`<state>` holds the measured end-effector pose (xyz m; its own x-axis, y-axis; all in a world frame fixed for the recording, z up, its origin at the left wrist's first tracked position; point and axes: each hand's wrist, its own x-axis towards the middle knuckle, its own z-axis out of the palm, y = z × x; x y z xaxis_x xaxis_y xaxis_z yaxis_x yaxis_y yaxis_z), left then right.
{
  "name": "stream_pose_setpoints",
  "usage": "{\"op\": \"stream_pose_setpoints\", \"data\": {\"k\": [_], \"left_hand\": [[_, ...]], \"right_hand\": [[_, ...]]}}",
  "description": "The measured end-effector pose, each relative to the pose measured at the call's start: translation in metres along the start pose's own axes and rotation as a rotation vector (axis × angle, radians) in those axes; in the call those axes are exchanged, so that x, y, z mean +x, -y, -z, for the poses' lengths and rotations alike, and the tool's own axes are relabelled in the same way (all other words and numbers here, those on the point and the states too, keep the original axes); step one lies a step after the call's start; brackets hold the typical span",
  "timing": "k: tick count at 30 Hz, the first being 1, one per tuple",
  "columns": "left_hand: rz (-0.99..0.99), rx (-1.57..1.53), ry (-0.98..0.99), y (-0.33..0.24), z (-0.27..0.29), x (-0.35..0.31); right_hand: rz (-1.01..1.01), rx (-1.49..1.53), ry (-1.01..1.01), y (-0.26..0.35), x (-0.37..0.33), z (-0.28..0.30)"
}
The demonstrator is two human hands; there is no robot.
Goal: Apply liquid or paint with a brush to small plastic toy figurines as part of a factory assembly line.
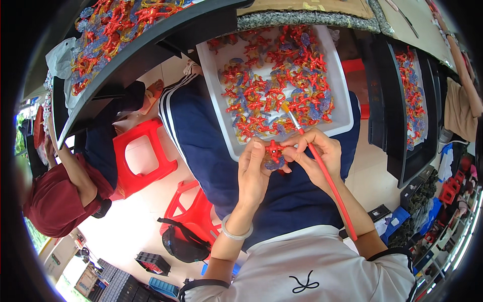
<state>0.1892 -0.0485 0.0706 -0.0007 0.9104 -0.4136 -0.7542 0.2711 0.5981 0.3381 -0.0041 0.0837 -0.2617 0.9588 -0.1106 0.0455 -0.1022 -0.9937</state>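
Observation:
My left hand [254, 168] pinches a small red plastic figurine [274, 150] with a translucent purple-blue base, just past the near edge of the tray. My right hand [317, 155] is closed, its thumb and fingertips also on the figurine. Through this hand runs a paintbrush [327, 173] with a long red handle; its yellowish bristles point away over the tray, and the handle's end lies over my right forearm. Across my lap rests a white tray [343, 85], holding many similar red, yellow and purple-blue figurines [282, 75].
A black bin [136, 55] heaped with figurines stands at the upper left. Black crates [392, 100] with more are at the right. Red stools [143, 156] stand to the left, one bearing a black bag [183, 241]. A co-worker in maroon [63, 196] sits at far left.

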Motion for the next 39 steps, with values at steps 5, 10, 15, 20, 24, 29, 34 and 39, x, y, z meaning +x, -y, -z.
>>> {"op": "stream_pose_setpoints", "data": {"k": [5,10,15,20,24,29,34,39], "left_hand": [[0.032,-0.056,0.011,-0.004,-0.001,0.001],[0.048,-0.048,-0.039,-0.006,-0.003,0.0],[-0.032,0.145,-0.033,-0.002,-0.006,0.001],[-0.021,0.425,-0.064,-0.006,0.006,-0.001],[-0.12,0.755,-0.188,-0.005,0.004,-0.003],[-0.144,1.008,-0.142,-0.009,-0.013,-0.007],[-0.125,0.978,-0.107,-0.013,-0.018,-0.01],[-0.132,0.985,-0.104,-0.014,-0.018,-0.015]], "right_hand": [[-0.016,0.073,-0.004,0.0,0.002,-0.001],[-0.027,0.156,0.012,-0.003,0.004,-0.001],[-0.092,0.162,0.029,-0.008,0.008,0.004],[-0.119,0.148,0.048,0.002,0.016,0.013],[-0.038,0.014,0.019,0.01,0.021,0.028],[-0.123,0.169,0.177,-0.002,0.026,0.009],[-0.224,0.291,0.151,-0.011,0.024,0.006],[-0.247,0.377,0.167,-0.011,0.024,0.003]]}}
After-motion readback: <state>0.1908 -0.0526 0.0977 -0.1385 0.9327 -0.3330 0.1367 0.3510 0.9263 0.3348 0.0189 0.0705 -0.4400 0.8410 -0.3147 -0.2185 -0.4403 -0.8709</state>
